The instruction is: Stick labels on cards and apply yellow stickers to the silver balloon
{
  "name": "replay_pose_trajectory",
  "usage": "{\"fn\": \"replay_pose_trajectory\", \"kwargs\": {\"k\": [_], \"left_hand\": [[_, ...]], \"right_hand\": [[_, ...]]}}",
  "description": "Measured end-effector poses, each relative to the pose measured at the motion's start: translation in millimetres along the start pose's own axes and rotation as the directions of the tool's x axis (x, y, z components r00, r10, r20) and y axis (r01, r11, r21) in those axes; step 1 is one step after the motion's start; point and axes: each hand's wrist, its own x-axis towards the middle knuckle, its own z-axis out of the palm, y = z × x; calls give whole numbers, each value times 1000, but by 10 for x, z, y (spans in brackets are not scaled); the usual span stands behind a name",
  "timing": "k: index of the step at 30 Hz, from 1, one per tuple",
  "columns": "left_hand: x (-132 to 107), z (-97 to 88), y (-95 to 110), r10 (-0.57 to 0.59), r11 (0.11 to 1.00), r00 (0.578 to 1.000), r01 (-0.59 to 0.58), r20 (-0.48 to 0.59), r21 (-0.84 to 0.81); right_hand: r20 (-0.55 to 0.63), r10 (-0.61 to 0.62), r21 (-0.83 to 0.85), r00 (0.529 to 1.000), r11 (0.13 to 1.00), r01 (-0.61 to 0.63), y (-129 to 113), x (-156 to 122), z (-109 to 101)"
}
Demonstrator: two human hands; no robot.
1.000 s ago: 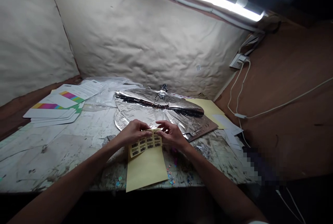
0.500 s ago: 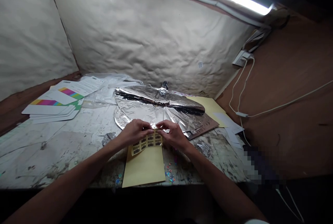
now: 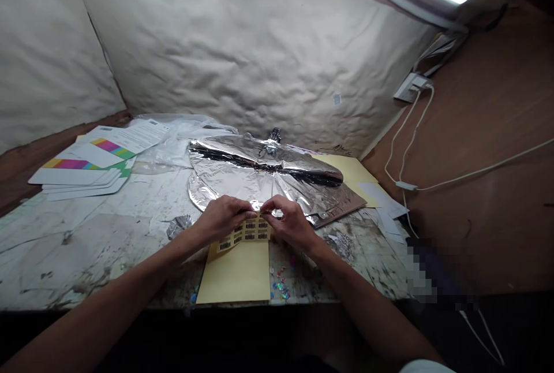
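My left hand [image 3: 223, 218] and right hand [image 3: 291, 224] meet, fingertips pinching the top edge of a barcode label sheet [image 3: 244, 232], just in front of the foil balloon [image 3: 255, 174], with a yellow paper sheet [image 3: 236, 273] lying beneath.

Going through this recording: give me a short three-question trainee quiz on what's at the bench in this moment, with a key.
1. What do the left hand and right hand pinch between them?
2. True or false: the sequins lie on the paint-stained bench to the right of the yellow sheet.
3. What lies just beyond the hands? A) a silver foil balloon B) a glass jar C) a pair of scissors

Key: 1) a sheet of barcode labels; 2) true; 3) A.
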Motion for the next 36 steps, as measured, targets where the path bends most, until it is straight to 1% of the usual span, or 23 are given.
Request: {"fn": "replay_pose_trajectory", "kwargs": {"k": [4, 6, 8, 9, 10, 11, 13, 14, 16, 18, 20, 22, 25, 28, 30, 32, 36], "left_hand": [[17, -26, 5, -10, 987, 995, 25, 96, -162], [26, -36, -13, -23, 972, 989, 56, 145, -226], [33, -43, -44, -47, 969, 987, 83, 155, -233], [34, -47, -61, -63, 969, 987, 95, 145, -226], [32, -52, -75, -77, 969, 987, 107, 138, -222], [27, -58, -85, -83, 968, 985, 115, 149, -225], [9, -70, -86, -45, 968, 973, 98, 225, -233], [-3, -74, -78, -1, 970, 961, 68, 276, -233], [-27, -76, -52, 93, 975, 931, -13, 352, -222], [-42, -67, -26, 140, 977, 914, -66, 380, -202], [-47, -56, -12, 138, 981, 911, -71, 389, -181], [-44, -48, -12, 126, 985, 910, -67, 396, -160], [-38, -46, -26, 124, 987, 907, -70, 402, -148], [-38, -42, -44, 124, 986, 911, -69, 394, -152], [-39, -35, -54, 124, 985, 914, -66, 386, -161], [-40, -29, -62, 124, 984, 914, -64, 387, -164], [-39, -30, -56, 123, 986, 910, -69, 395, -149]], "right_hand": [[8, -44, -36, 999, 998, 44, -19, -10, -6], [40, -89, -43, 995, 995, 90, -36, -26, -30], [95, -129, 3, 987, 992, 130, -46, -33, -83], [107, -126, 54, 986, 991, 121, -41, -27, -117], [98, -99, 121, 990, 989, 86, -24, -11, -154], [71, -44, 196, 997, 980, 29, 5, 19, -188], [26, 109, 324, 994, 940, -112, 100, 112, -236], [31, 175, 367, 984, 914, -174, 159, 170, -244], [116, 255, 413, 960, 866, -281, 275, 283, -230], [258, 286, 436, 923, 818, -376, 361, 362, -183], [360, 296, 447, 885, 778, -442, 408, 393, -121], [392, 298, 443, 870, 768, -463, 430, 386, -62], [379, 310, 450, 872, 762, -466, 463, 352, 2], [379, 322, 476, 867, 736, -481, 509, 329, 39], [366, 328, 473, 871, 741, -477, 534, 320, 57], [331, 330, 438, 884, 777, -453, 547, 306, 74], [223, 299, 283, 928, 891, -356, 517, 246, 99]]}}
